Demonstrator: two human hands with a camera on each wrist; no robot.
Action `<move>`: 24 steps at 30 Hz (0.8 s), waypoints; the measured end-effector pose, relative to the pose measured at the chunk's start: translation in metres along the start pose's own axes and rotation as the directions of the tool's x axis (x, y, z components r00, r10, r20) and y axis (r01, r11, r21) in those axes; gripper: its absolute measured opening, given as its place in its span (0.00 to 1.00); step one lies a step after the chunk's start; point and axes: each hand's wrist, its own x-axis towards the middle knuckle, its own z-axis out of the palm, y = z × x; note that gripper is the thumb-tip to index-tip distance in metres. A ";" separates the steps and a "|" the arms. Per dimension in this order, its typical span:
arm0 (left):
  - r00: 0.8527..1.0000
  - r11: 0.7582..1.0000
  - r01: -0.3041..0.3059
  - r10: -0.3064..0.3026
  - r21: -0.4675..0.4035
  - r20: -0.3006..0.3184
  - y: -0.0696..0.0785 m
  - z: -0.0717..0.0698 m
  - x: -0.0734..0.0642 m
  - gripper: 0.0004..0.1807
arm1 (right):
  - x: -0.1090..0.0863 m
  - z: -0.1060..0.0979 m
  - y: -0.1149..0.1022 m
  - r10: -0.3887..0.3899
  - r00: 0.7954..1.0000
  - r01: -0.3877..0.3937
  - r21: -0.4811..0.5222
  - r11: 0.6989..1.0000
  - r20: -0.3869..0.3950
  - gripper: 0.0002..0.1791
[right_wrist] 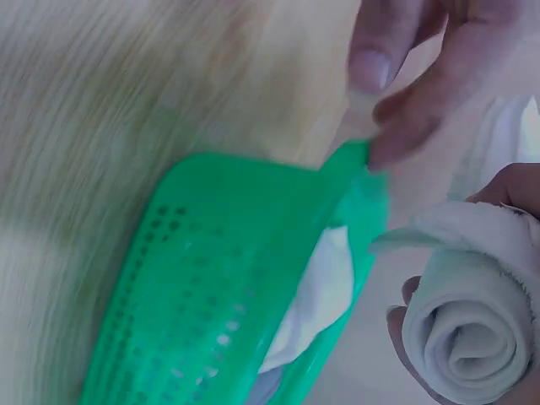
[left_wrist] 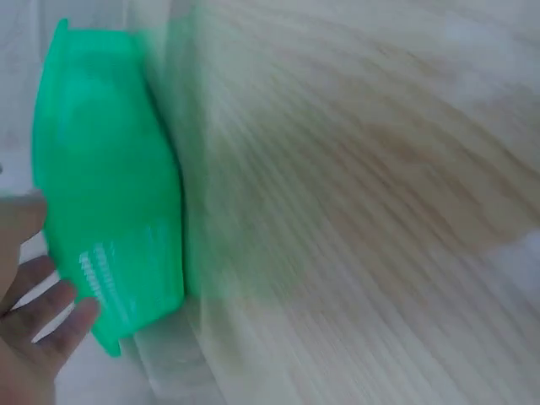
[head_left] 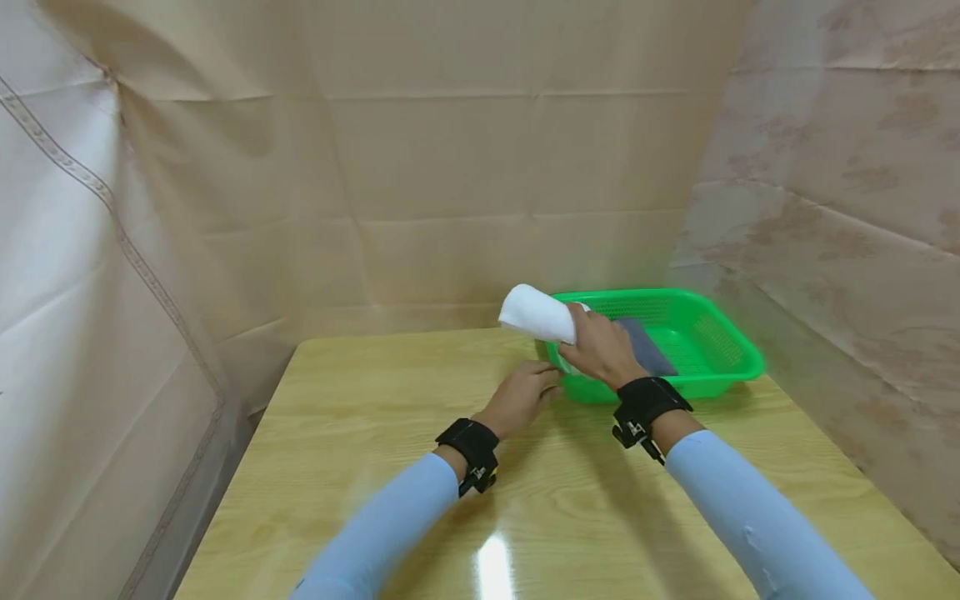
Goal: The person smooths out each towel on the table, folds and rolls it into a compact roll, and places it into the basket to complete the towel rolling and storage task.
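Observation:
My right hand (head_left: 600,346) grips a rolled white towel (head_left: 534,310) above the left end of a green plastic basket (head_left: 678,293). The towel's spiral end (right_wrist: 468,333) faces the right wrist camera. My left hand (head_left: 521,396) is at the basket's near left corner, fingers loosely extended and a fingertip at the rim; whether it bears on the rim is unclear. Inside the basket lie a dark grey cloth (head_left: 645,350) and a white cloth (right_wrist: 316,304), partly hidden by the right hand and the basket wall.
A wooden table (head_left: 360,400) carries the basket at its far right. Beige cloth (head_left: 420,167) hangs behind it, and patterned cloth (head_left: 847,208) lines the right side. Pale cloth (head_left: 67,333) hangs at the left.

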 end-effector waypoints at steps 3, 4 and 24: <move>0.998 0.999 -0.046 0.046 0.008 -0.043 0.001 0.007 0.009 0.11 | 0.002 0.004 0.002 0.017 0.999 -0.017 -0.011 1.000 0.027 0.38; 0.997 0.999 -0.048 0.049 0.009 -0.061 0.001 0.007 0.010 0.10 | 0.002 0.005 0.003 0.019 0.999 -0.018 -0.017 1.000 0.029 0.39; 0.991 0.991 -0.048 0.062 0.126 -0.115 0.001 0.011 0.023 0.07 | 0.003 0.010 0.006 0.014 1.000 -0.014 -0.070 0.997 0.008 0.38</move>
